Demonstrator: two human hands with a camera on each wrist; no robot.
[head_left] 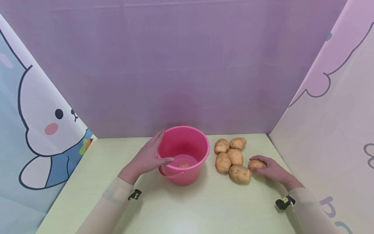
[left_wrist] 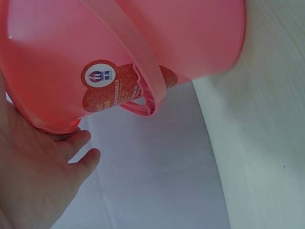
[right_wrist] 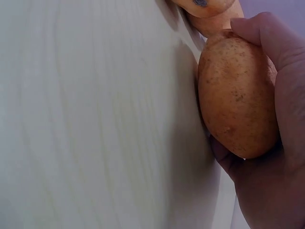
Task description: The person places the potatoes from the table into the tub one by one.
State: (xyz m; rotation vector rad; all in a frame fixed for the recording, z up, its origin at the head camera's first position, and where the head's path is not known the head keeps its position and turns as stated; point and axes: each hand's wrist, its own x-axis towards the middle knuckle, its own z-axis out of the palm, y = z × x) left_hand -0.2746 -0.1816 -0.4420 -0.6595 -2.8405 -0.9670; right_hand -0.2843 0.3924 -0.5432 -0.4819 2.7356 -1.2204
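A pink plastic bucket point(head_left: 190, 177) stands upright on the table. My left hand point(head_left: 147, 156) holds its rim at the left side, with the thumb over the rim and the fingers along the outside. In the left wrist view the bucket's handle point(left_wrist: 147, 62) hangs down past a red label point(left_wrist: 109, 86). Inside the bucket, part of a potato point(head_left: 184, 165) shows at the bottom. To the right, my right hand point(head_left: 271, 169) grips a potato point(right_wrist: 238, 95) between thumb and fingers, close over the table. Several other potatoes point(head_left: 240, 174) lie in a cluster just left of that hand.
The pale table point(head_left: 181, 211) ends at a purple back wall point(head_left: 187, 65). Printed side panels rise at the left and right, the right panel point(head_left: 336, 130) close to my right forearm. The potato cluster lies between the bucket and my right hand.
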